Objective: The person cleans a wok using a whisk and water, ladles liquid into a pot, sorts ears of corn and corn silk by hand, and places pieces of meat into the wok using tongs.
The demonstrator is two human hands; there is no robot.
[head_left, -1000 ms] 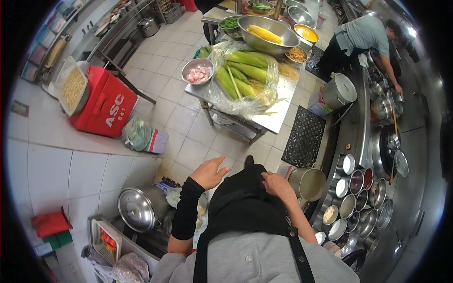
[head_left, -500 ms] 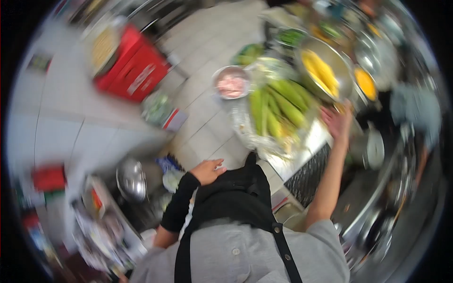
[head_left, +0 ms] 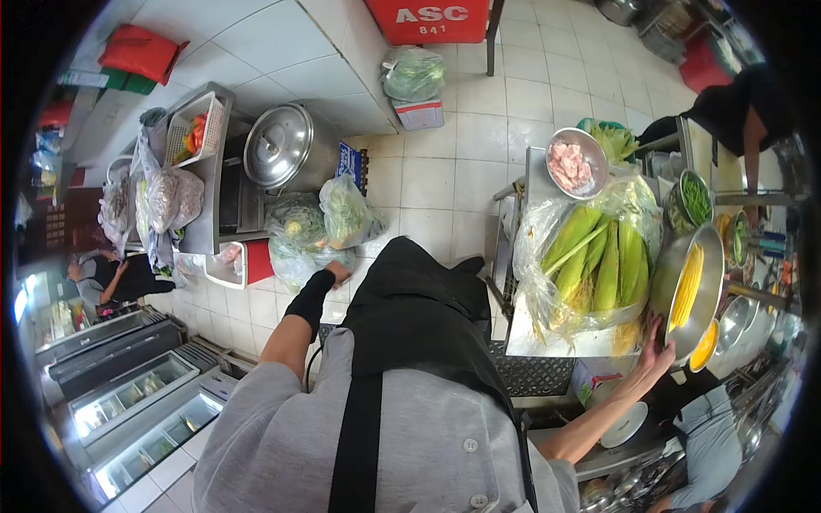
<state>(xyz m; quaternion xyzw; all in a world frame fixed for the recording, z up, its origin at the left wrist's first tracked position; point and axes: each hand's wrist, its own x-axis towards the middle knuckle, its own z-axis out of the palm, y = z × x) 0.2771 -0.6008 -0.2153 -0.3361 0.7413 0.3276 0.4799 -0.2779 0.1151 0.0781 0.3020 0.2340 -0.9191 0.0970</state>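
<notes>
Beside corn table | right hand touching steel bowl | left hand near bags | can't tell either grip

Your right hand is at the edge of a metal bowl containing peeled yellow corn. Beside the bowl, green corn in husks lies in a clear plastic bag on a table, a smaller bowl of pink meat at the table's corner. Your left hand, beyond a black sleeve, is near bagged vegetables; whether it touches them cannot be told
</notes>
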